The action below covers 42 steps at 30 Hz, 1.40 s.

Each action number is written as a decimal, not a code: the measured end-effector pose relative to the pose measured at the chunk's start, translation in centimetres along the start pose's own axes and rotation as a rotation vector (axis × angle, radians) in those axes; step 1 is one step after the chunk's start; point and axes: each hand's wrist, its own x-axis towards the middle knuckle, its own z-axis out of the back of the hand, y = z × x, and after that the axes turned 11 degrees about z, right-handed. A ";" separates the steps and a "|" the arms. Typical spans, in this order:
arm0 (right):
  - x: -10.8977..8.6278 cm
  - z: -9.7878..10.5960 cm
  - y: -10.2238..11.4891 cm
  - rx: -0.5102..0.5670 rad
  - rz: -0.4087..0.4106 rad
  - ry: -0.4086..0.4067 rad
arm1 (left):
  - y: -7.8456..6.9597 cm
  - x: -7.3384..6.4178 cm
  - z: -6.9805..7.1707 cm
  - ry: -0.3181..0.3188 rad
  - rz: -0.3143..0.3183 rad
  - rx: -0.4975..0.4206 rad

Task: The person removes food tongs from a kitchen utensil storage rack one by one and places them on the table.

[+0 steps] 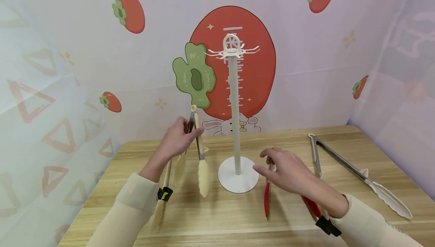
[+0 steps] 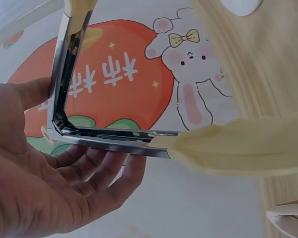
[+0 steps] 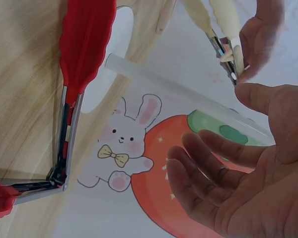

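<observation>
Cream-tipped tongs (image 1: 203, 175) hang from my left hand (image 1: 176, 139), head ends down and arms spread apart. In the left wrist view the thumb lies against one metal arm and the fingers curl under the other arm of the tongs (image 2: 114, 141). My right hand (image 1: 289, 171) is over the table with relaxed, slightly bent fingers and holds nothing. Below it lie red-tipped tongs (image 3: 87, 44), spread in a V on the tabletop; in the head view the hand partly hides them. A white stand (image 1: 235, 118) with several hooks at its top rises between the hands.
On the right side of the wooden table (image 1: 217, 220) lie spread tongs with whitish tips (image 1: 391, 198). A slim wooden utensil (image 1: 166, 179) lies at the left, partly covered by the left wrist. A printed cloth backdrop (image 1: 163, 13) closes off the back.
</observation>
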 end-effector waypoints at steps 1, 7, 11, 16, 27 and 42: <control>0.0 0.0 0.0 0.001 0.000 -0.001 | 0.1 -0.1 -0.1 0.002 0.011 0.013; 0.3 0.2 0.1 -0.007 0.003 -0.007 | 1.0 -0.2 -0.8 0.025 0.069 0.068; 0.5 0.3 0.2 -0.008 0.007 -0.014 | 1.4 -0.3 -1.2 0.015 0.092 0.123; 0.7 0.4 0.2 0.001 0.005 -0.015 | 1.9 -0.2 -1.8 0.016 0.129 0.215; 0.9 0.5 0.0 0.004 -0.009 0.000 | 2.4 0.0 -2.8 0.049 0.227 0.316; 0.9 0.4 -0.1 0.016 -0.001 0.004 | 2.6 -0.1 -4.4 0.038 0.294 0.482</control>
